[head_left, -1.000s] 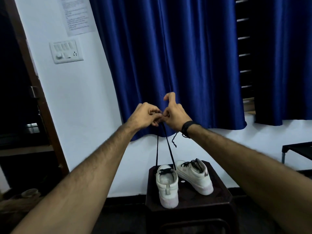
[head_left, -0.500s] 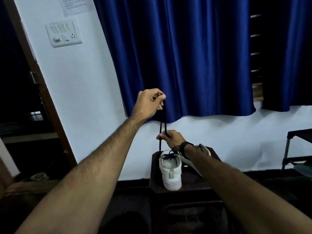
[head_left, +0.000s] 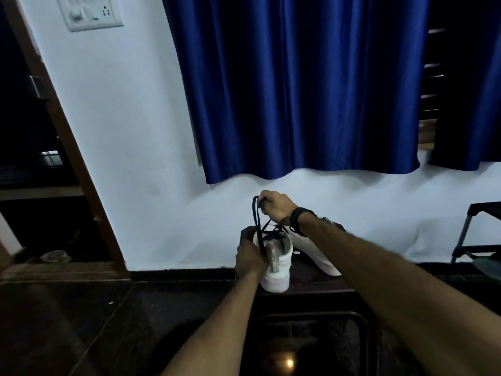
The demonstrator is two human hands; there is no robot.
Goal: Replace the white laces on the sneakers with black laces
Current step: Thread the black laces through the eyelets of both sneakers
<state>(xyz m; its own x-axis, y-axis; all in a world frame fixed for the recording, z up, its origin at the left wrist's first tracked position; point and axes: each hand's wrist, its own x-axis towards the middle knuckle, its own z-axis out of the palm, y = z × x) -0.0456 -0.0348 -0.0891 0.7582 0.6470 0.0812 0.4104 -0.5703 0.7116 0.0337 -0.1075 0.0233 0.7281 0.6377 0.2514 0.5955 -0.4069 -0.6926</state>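
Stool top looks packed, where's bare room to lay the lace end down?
Little room on the stool. One bare strip lies between the near sneaker and the far sneaker. The left edge is taken by the left hand gripping that sneaker; the right hand holds the black lace above.

left hand (head_left: pixel 250 258): low, fingers curled | right hand (head_left: pixel 276 206): raised, fisted

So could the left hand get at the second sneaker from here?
Probably not directly: the left hand is on the near sneaker, and the right forearm crosses over the second sneaker.
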